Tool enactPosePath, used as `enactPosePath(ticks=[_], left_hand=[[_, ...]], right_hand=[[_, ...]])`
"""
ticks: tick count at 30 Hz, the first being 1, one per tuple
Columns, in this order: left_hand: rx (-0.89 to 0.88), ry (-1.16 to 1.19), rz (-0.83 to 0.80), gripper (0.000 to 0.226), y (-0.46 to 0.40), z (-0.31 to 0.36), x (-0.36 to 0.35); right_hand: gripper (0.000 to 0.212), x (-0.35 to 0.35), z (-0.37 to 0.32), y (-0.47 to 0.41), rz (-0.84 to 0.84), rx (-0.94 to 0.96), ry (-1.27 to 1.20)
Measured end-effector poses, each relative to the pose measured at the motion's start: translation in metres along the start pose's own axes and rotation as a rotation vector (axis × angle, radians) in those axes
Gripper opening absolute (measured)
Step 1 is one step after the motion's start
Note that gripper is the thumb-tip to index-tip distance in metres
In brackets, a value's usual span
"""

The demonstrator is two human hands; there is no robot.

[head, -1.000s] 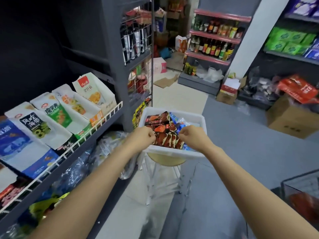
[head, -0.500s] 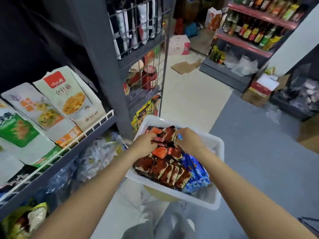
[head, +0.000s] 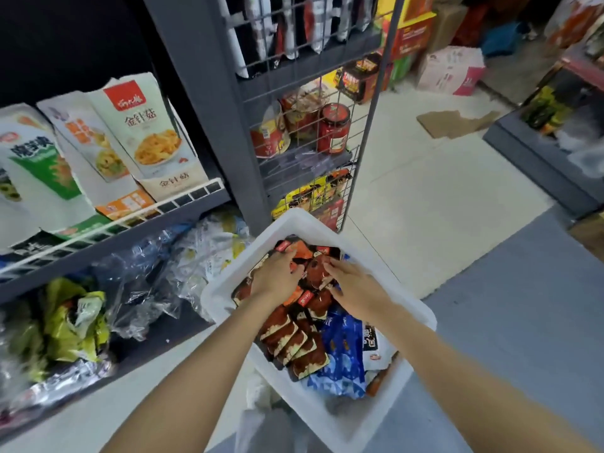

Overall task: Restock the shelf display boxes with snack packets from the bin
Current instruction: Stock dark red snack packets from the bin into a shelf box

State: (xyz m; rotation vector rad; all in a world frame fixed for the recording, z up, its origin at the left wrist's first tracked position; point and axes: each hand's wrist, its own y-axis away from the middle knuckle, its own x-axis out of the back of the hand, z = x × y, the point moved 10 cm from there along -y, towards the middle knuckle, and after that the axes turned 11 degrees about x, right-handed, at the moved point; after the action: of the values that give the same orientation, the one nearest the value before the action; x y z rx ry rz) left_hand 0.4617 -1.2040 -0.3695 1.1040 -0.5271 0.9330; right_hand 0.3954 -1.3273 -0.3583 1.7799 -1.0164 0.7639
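Note:
A white bin (head: 330, 418) stands in front of me, filled with red-brown snack packets (head: 292, 343) and blue packets (head: 343, 358). Both of my hands are inside it at the far end. My left hand (head: 276, 277) lies on the red-brown packets with its fingers spread over them. Close beside it, my right hand (head: 354, 287) rests with fingers stretched onto the same heap. Neither hand plainly lifts a packet. The shelf display boxes (head: 153, 138) stand tilted in a row on the grey shelf (head: 137, 232) at the left, behind a white wire rail.
A grey wire rack (head: 362, 125) with jars and yellow packets stands just beyond the bin. Crumpled plastic bags (head: 147, 273) fill the lower shelf at the left. Cardboard boxes (head: 451, 70) and a flat cardboard sheet (head: 454, 124) lie on the floor farther back.
The view has moved closer and tilted down onto the bin. Both hands went from the bin's near rim to the far end of the packet heap.

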Motion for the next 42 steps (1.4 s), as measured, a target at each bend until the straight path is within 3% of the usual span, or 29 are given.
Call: enactPosePath(ticks=[4,9,13,18,23,28,37,42], left_hand=[[0.281,0.093,0.038,0.06,0.015,-0.009,-0.012],[0.382,0.122,0.072,0.1,0.028,-0.013,-0.021],[0.442,0.333,0.064,0.109,0.025,-0.024,-0.018],[0.546,0.519,0.003,0.079,0.028,-0.039,-0.016],[0.541,0.822,-0.119,0.085,0.042,-0.054,-0.027],[0.504,1.041,-0.212,0.061,0.066,-0.059,-0.025],[0.531,1.129,0.003,0.009,0.082,-0.085,-0.002],[0.556,1.208,0.069,0.011,0.092,-0.098,0.006]], right_hand=[[0.049,0.001,-0.006,0.004,-0.025,0.093,-0.023],[0.042,0.014,-0.012,0.009,0.04,0.186,-0.04],[0.047,0.029,-0.013,0.003,0.063,0.233,-0.125],[0.044,0.026,0.002,-0.013,0.035,0.152,-0.134],[0.033,0.018,0.015,-0.036,0.048,0.058,-0.044],[0.031,0.026,0.01,-0.046,0.08,0.029,-0.021],[0.034,0.032,-0.01,-0.059,0.178,0.0,0.15],[0.037,0.032,-0.023,-0.076,0.183,0.083,0.227]])
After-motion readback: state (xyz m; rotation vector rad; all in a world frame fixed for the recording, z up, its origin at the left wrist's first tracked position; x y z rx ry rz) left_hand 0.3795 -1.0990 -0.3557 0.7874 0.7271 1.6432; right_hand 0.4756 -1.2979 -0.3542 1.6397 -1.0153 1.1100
